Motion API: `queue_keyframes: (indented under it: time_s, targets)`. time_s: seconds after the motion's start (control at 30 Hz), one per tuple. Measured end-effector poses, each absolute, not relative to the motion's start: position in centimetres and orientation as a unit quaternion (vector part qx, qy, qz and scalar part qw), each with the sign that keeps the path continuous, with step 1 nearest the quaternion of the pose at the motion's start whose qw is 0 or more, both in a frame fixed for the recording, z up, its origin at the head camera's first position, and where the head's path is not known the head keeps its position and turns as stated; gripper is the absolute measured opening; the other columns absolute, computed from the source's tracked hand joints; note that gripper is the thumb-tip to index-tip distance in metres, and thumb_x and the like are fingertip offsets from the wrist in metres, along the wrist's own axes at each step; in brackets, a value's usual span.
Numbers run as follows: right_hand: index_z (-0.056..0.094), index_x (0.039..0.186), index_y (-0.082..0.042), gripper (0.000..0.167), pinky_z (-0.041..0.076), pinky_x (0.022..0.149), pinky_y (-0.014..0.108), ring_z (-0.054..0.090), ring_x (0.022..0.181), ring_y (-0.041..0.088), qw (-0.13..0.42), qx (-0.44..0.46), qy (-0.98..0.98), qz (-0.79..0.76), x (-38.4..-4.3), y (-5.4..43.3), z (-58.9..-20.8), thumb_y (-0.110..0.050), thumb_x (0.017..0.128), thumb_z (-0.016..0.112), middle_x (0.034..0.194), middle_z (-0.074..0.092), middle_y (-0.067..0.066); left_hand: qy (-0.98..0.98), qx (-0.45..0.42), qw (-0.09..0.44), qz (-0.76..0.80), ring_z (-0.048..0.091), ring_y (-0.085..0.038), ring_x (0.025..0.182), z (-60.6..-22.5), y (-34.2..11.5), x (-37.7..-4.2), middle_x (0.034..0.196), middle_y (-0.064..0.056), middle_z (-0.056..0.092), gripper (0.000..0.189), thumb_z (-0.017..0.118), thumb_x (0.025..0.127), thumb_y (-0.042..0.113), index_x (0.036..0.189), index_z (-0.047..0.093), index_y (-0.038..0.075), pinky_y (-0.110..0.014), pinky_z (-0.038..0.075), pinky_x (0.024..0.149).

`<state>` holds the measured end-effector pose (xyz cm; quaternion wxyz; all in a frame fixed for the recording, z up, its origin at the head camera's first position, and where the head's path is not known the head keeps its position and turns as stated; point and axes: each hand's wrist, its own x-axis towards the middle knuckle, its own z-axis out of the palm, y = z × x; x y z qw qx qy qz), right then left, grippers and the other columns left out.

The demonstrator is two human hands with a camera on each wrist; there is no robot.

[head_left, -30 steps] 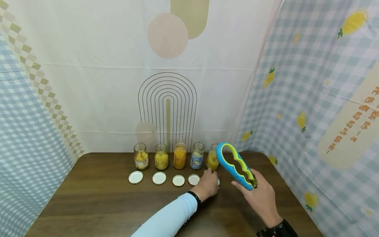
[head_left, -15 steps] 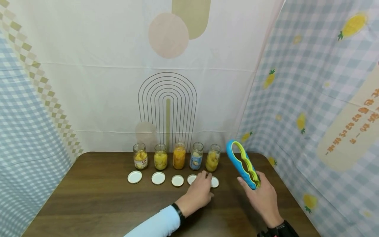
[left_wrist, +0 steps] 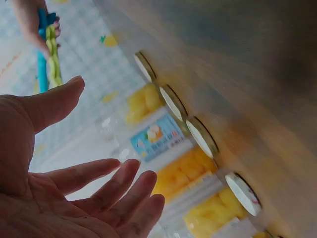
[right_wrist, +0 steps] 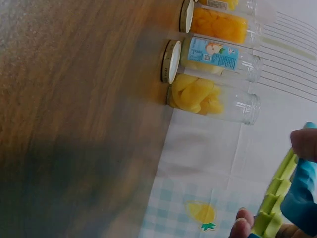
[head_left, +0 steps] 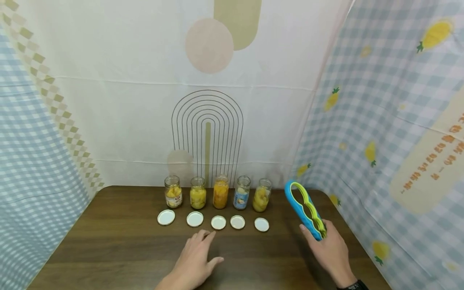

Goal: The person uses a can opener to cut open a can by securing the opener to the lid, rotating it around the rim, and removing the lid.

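Note:
My right hand (head_left: 331, 253) grips a blue and lime-green jar opener (head_left: 299, 210) by one end, raised over the table's right side. In the right wrist view, its scalloped green edge (right_wrist: 272, 203) shows beside the thumb. Nothing is in my left hand (head_left: 192, 262), which hovers over the front middle of the table with fingers spread loosely. Its fingertips point at a row of white-faced lids, among them the middle lid (head_left: 218, 222) and the rightmost lid (head_left: 262, 224). Behind them stand lidless glass jars of yellow and orange fruit, including an orange jar (head_left: 220, 194) and a blue-labelled jar (head_left: 241, 199).
A brown wooden table (head_left: 108, 249) carries everything. The jars stand near its back edge, before a white printed cloth (head_left: 137, 121). Blue checked cloth (head_left: 362, 153) with pineapples hangs along the right side, close to the jar opener.
My left hand has drawn back from the rightmost lid, moving left and toward me, which uncovers the two right lids. My right hand has shifted slightly right and down with the jar opener.

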<state>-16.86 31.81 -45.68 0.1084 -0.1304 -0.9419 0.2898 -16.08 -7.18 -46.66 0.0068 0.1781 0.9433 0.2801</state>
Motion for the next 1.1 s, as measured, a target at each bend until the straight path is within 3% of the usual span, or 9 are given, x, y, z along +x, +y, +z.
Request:
queue_keyframes:
  time_s: [0.33, 0.5, 0.83, 0.97, 1.1]
  targets:
    - [0.051, 0.142, 0.006, 0.098, 0.041, 0.061, 0.032, 0.061, 0.082, 0.023, 0.06, -0.139, -0.95, 0.274, -17.2, 32.2, -46.7, -0.079, 0.094, 0.061, 0.101, 0.064, 0.014, 0.945, 0.142, 0.014, 0.294, 0.063, -0.038, 0.119, -47.5, -9.0, -15.5, 0.132, -0.017, 0.064, 0.072, 0.085, 0.091, 0.042, 0.144, 0.063, -0.001, -0.062, 0.05, 0.095]
    - [0.051, 0.139, 0.009, 0.092, 0.04, 0.062, 0.032, 0.059, 0.083, 0.025, 0.048, -0.137, -0.954, 0.261, -17.3, 32.5, -46.9, -0.073, 0.098, 0.06, 0.101, 0.061, 0.016, 0.944, 0.141, 0.02, 0.297, 0.063, -0.038, 0.118, -47.7, -8.9, -15.3, 0.132, -0.018, 0.064, 0.071, 0.084, 0.091, 0.043, 0.143, 0.063, 0.0, -0.062, 0.05, 0.093]
    - [0.06, 0.114, 0.008, 0.068, 0.04, 0.057, 0.033, 0.056, 0.072, 0.021, 0.026, -0.119, -0.967, 0.225, -18.8, 33.0, -48.0, -0.058, 0.098, 0.07, 0.086, 0.06, 0.009, 0.942, 0.143, 0.013, 0.302, 0.063, -0.038, 0.116, -47.8, -8.6, -14.8, 0.133, -0.018, 0.064, 0.071, 0.084, 0.091, 0.044, 0.142, 0.064, -0.001, -0.062, 0.05, 0.093]
    - [0.057, 0.098, 0.001, 0.06, 0.038, 0.057, 0.033, 0.053, 0.069, 0.022, 0.022, -0.12, -0.969, 0.214, -19.8, 32.9, -48.3, -0.057, 0.097, 0.072, 0.08, 0.053, 0.007, 0.942, 0.142, 0.008, 0.303, 0.063, -0.038, 0.115, -47.9, -8.7, -14.6, 0.131, -0.017, 0.065, 0.07, 0.085, 0.09, 0.044, 0.142, 0.065, 0.0, -0.062, 0.05, 0.091]
    - [0.055, 0.094, 0.001, 0.057, 0.037, 0.057, 0.033, 0.051, 0.069, 0.023, 0.01, -0.117, -0.973, 0.201, -20.8, 32.6, -48.6, -0.053, 0.097, 0.072, 0.078, 0.051, 0.009, 0.941, 0.142, 0.003, 0.306, 0.064, -0.037, 0.115, -48.0, -8.8, -14.3, 0.131, -0.017, 0.065, 0.068, 0.084, 0.091, 0.043, 0.141, 0.066, 0.0, -0.062, 0.05, 0.09]
